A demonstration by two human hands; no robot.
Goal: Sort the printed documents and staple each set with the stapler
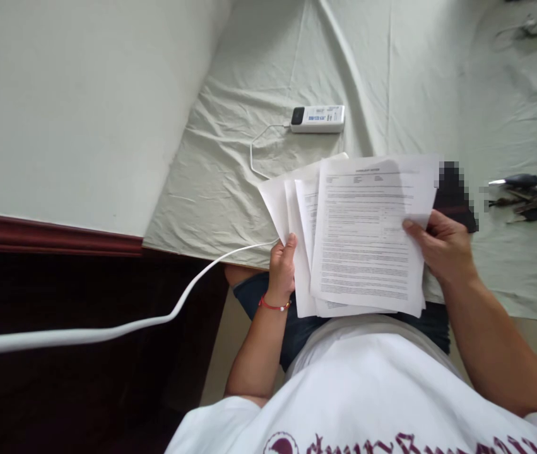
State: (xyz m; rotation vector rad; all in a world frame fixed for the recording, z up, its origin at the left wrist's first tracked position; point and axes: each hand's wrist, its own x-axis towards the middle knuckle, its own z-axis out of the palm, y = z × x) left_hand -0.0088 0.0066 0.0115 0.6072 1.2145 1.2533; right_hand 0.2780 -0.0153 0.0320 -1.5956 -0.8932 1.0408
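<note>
Several loose printed paper sheets [363,239] are fanned out between my hands, over my lap and the near edge of the cloth-covered surface. My left hand [281,271], with a red string bracelet at the wrist, grips the left edges of the sheets with its thumb on top. My right hand [448,246] pinches the right side of the stack, thumb lying on the top sheet. That top sheet carries a heading and dense lines of text, too small to read. The lower sheets are mostly covered. Fingers beneath the paper are hidden.
A white power bank [320,119] with a plugged-in white cable [178,309] lies beyond the papers. Right of them are a bunch of keys [528,198] and a dark, partly pixelated object [455,198]. A pale wall [69,107] borders the left side.
</note>
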